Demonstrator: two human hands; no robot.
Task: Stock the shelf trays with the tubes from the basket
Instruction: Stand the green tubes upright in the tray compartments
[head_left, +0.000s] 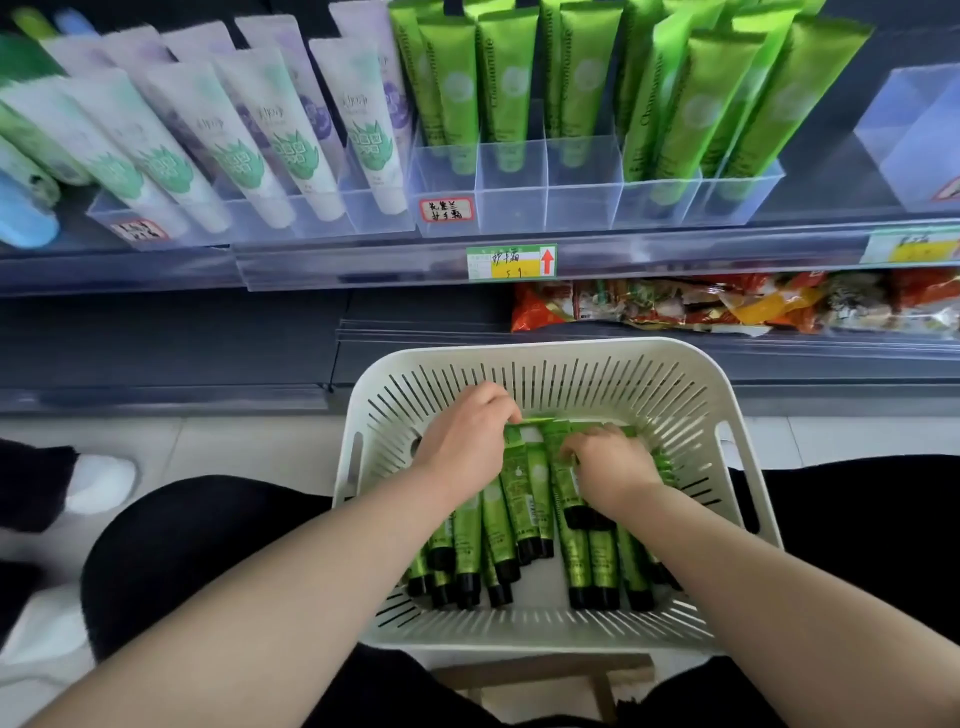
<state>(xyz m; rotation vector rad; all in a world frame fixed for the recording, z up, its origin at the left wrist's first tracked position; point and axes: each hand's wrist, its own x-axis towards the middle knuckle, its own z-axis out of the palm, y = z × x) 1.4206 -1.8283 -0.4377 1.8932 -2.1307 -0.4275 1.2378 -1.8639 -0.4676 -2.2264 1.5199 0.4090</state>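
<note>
Figure: white plastic basket (561, 364), slotted walls, rounded rim. Its 12 o'clock wall lies near the lower shelf edge (649, 345); open room remains along the 3 o'clock wall. Glossy green tubes (498, 525) lie flat inside, long axes running 12–6 o'clock, black caps toward 6, crimped ends toward 12. Left hand (465, 441) and right hand (608, 467) each close their grip on crimped ends. Clear rigid shelf trays (514, 202), open-topped, stand at 12 o'clock holding stocked tubes (509, 78), caps down.

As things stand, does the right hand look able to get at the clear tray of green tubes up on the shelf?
Probably yes. The right hand is down in the basket gripping green tubes, but the clear tray sits open-topped straight ahead, with nothing between them.
</note>
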